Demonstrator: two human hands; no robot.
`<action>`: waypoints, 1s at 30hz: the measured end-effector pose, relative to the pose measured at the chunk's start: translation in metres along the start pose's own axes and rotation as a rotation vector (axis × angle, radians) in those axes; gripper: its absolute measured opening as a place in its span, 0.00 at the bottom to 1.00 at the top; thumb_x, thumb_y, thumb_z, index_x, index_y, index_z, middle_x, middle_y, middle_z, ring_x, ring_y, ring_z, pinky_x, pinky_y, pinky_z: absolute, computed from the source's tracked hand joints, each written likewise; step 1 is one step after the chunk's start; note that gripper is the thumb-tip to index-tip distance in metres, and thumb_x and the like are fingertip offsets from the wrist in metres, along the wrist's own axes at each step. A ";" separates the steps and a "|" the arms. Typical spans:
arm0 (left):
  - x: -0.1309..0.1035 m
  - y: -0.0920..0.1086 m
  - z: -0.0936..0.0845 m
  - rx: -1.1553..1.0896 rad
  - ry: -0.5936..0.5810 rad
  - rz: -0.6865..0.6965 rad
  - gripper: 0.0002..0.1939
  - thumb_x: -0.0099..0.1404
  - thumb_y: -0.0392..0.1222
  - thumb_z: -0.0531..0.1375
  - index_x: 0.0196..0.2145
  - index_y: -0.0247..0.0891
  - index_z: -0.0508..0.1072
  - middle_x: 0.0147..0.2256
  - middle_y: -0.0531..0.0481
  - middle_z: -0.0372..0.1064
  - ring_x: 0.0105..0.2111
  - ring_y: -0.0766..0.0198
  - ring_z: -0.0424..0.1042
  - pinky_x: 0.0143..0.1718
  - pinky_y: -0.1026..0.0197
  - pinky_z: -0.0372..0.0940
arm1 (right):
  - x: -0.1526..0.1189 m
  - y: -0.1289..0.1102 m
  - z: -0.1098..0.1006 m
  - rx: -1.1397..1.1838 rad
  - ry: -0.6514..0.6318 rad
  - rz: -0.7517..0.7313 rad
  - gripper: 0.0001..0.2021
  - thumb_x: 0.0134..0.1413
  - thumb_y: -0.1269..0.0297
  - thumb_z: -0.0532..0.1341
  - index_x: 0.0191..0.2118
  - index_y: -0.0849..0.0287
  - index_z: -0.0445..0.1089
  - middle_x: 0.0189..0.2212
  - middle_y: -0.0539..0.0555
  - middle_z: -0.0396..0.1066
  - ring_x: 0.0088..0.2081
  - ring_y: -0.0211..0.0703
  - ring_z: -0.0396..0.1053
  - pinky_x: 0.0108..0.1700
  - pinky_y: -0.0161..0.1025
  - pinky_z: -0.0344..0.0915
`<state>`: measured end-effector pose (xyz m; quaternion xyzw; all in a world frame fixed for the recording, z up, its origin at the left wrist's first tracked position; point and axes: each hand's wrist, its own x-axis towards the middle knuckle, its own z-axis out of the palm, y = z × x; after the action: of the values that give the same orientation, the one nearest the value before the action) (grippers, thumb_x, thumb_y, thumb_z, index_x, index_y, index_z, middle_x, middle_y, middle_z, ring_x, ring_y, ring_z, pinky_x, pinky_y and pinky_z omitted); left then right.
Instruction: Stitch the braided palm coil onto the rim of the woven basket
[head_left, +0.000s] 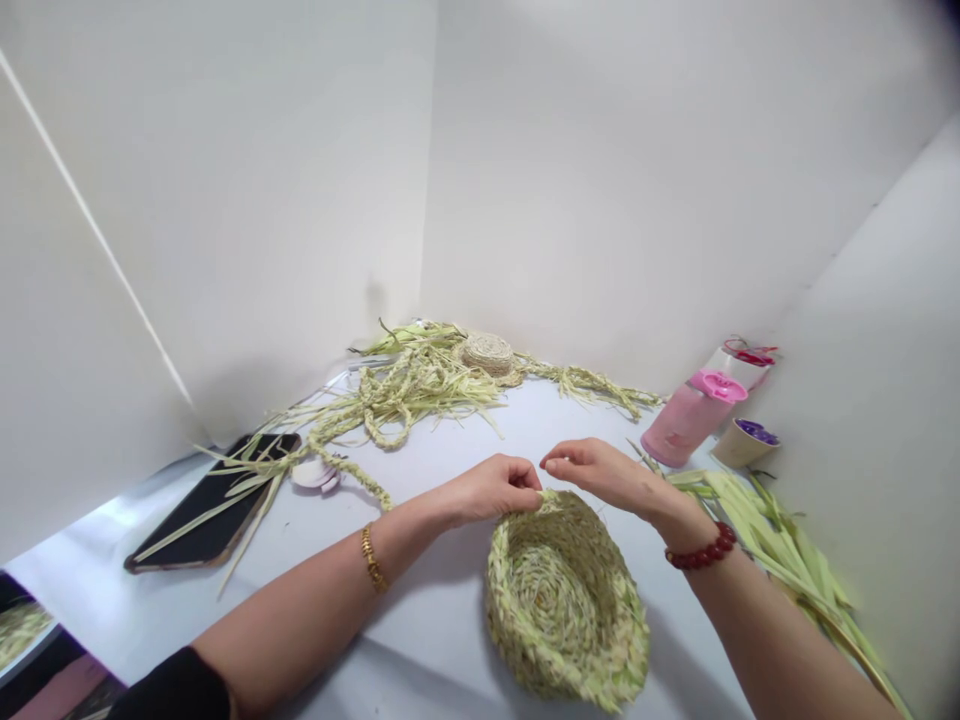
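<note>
A round basket (559,600) of coiled, braided pale green plant strips rests on the table, its open top tilted so the spiral bottom shows. My left hand (499,490), with a gold bracelet on the wrist, pinches the far rim of this basket. Just above that rim is my right hand (592,472), with a red bead bracelet. Its thumb and fingertips come together close to the left fingers; anything thin between them is too small to make out. A long braid (360,480) of the same strips runs toward my left forearm, which hides its end.
Loose strips and braids (420,385) lie at the back, with a small coiled round piece (487,352). At left are a dark tablet (214,510) and a white object (315,476). A pink bottle (686,425), a paper cup (739,450) and flat leaves (772,540) are at right.
</note>
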<state>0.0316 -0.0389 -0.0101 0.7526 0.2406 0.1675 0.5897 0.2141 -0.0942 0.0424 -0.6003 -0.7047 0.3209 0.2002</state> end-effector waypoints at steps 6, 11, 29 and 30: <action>0.001 -0.003 0.000 0.009 -0.017 0.019 0.06 0.51 0.39 0.56 0.28 0.34 0.68 0.22 0.58 0.55 0.23 0.72 0.51 0.24 0.68 0.47 | 0.009 0.018 -0.001 0.301 -0.311 0.084 0.11 0.46 0.58 0.61 0.28 0.61 0.63 0.18 0.42 0.50 0.20 0.28 0.44 0.21 0.30 0.41; 0.001 -0.004 0.000 -0.010 -0.020 0.016 0.06 0.50 0.38 0.57 0.27 0.35 0.68 0.22 0.58 0.57 0.23 0.72 0.52 0.24 0.68 0.48 | 0.006 0.018 -0.006 0.387 -0.161 0.029 0.12 0.49 0.57 0.60 0.29 0.60 0.61 0.17 0.41 0.48 0.19 0.28 0.43 0.21 0.30 0.41; 0.001 -0.003 0.001 -0.048 -0.028 0.016 0.06 0.51 0.38 0.57 0.29 0.35 0.68 0.23 0.58 0.55 0.24 0.72 0.51 0.25 0.67 0.47 | 0.018 0.027 -0.008 0.435 -0.364 0.065 0.11 0.50 0.57 0.60 0.30 0.61 0.64 0.15 0.40 0.46 0.17 0.28 0.41 0.19 0.31 0.38; 0.001 -0.003 0.001 -0.047 -0.024 0.020 0.06 0.51 0.39 0.57 0.29 0.34 0.68 0.23 0.58 0.55 0.24 0.72 0.50 0.25 0.67 0.46 | 0.018 0.028 -0.008 0.420 -0.394 0.080 0.12 0.50 0.56 0.60 0.29 0.61 0.64 0.14 0.40 0.46 0.17 0.28 0.41 0.19 0.31 0.37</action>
<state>0.0319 -0.0386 -0.0127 0.7429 0.2218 0.1701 0.6083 0.2357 -0.0728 0.0264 -0.4992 -0.6239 0.5777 0.1664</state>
